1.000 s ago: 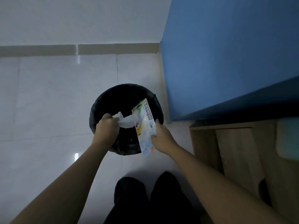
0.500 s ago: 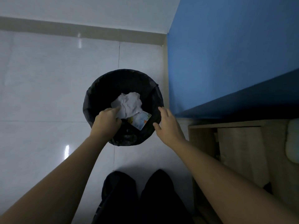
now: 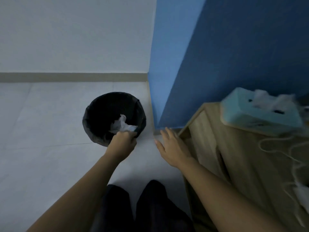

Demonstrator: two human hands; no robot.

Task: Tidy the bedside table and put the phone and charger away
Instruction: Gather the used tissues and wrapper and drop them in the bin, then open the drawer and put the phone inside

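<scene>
A pale tiled floor (image 3: 41, 148) meets a blue wall (image 3: 217, 56). A black bin (image 3: 100, 114) on the floor holds crumpled white tissue (image 3: 122, 125). The left hand (image 3: 122, 144) is curled at the bin's near rim; whether it grips anything is unclear. The right hand (image 3: 172, 148) hovers spread and empty beside the wooden worktop (image 3: 250, 156), which carries a tissue box (image 3: 260, 113) and white charger cable (image 3: 280, 148). No phone can be made out.

No legible text anywhere

Dark marks on the pale blue tissue box (image 3: 260, 114) too blurred to read; nothing printed showing in the black bin (image 3: 107, 108)
</scene>
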